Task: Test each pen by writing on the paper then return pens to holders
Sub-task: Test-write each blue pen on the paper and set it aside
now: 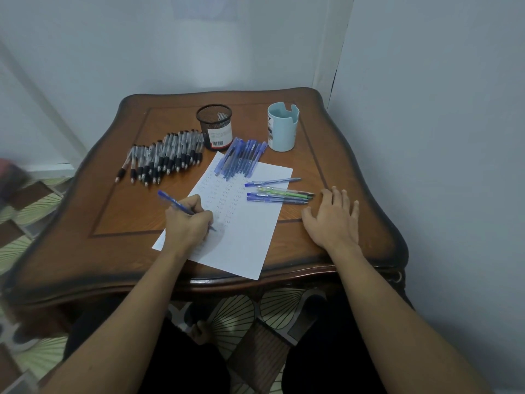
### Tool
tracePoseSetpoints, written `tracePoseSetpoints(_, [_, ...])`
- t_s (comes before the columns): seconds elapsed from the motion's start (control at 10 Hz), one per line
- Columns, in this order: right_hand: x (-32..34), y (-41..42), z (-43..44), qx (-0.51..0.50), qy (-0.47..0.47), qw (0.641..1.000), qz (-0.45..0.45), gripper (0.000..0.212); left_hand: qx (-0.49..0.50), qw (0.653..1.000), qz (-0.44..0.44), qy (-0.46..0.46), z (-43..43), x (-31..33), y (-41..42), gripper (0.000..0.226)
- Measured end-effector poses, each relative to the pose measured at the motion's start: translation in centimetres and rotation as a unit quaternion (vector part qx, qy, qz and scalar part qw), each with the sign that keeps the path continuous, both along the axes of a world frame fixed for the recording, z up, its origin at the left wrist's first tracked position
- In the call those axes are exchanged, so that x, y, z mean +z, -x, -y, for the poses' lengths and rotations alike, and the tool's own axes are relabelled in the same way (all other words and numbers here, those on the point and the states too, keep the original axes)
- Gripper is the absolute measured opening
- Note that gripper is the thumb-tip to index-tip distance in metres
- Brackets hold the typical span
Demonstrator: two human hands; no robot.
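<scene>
At the left, a fan of clear-barrelled black-grip pens (163, 157) lies on the carved, glossy wooden table (113, 211). The left hand (189, 223) clenches round a blue pen (174, 202), its tip on the white paper (250, 237), which carries rows of small scribbles. Behind stands a black mesh holder (214, 126), seemingly empty. A bundle of blue pens (241, 157) and a few loose pens (279, 194) lie on the sheet. The smooth pale-blue cup holder (282, 129) also looks empty. The right hand (333, 220) rests flat on the table, fingers relaxed. Testing looks well advanced; no pen is in a holder yet.
</scene>
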State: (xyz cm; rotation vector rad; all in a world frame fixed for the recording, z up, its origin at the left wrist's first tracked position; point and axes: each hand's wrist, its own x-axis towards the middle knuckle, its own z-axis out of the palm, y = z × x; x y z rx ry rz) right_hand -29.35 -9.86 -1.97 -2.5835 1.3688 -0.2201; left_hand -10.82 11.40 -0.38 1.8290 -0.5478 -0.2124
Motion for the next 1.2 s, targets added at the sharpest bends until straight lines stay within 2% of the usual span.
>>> tracePoseSetpoints(0.1, [0.01,-0.01,-0.03,-0.003,0.0,1.0,-0.009,0.07,-0.004,0.999,0.018,-0.029,-0.07,-0.21,0.03,0.025])
tracePoseSetpoints(0.4, [0.17,-0.19,-0.06,-0.004,-0.006,1.0,-0.016,0.07,-0.03,0.993,0.078,-0.083,0.2,-0.21,0.38,0.038])
tracePoseSetpoints(0.5, [0.2,-0.17,-0.09,-0.005,-0.005,1.0,-0.019,0.07,-0.025,0.992,0.079,-0.093,0.27,-0.46,0.22,0.032])
tracePoseSetpoints(0.7, [0.29,-0.24,-0.19,-0.007,-0.005,1.0,-0.021,0.07,-0.04,0.991,0.089,-0.091,0.17,-0.57,0.25,0.026])
tracePoseSetpoints(0.9, [0.31,-0.32,-0.18,-0.006,-0.006,1.0,-0.016,0.069,-0.049,0.99,0.1,-0.086,0.29,-0.45,0.41,0.038])
tracePoseSetpoints(1.0, [0.45,-0.33,-0.25,-0.003,-0.001,1.0,-0.017,0.068,-0.057,0.989,0.1,-0.091,0.3,-0.73,0.08,0.026])
tracePoseSetpoints(1.2, [0.23,-0.48,-0.18,-0.005,0.004,1.0,-0.028,0.068,-0.066,0.989,0.105,-0.083,0.3,-0.67,0.34,0.038])
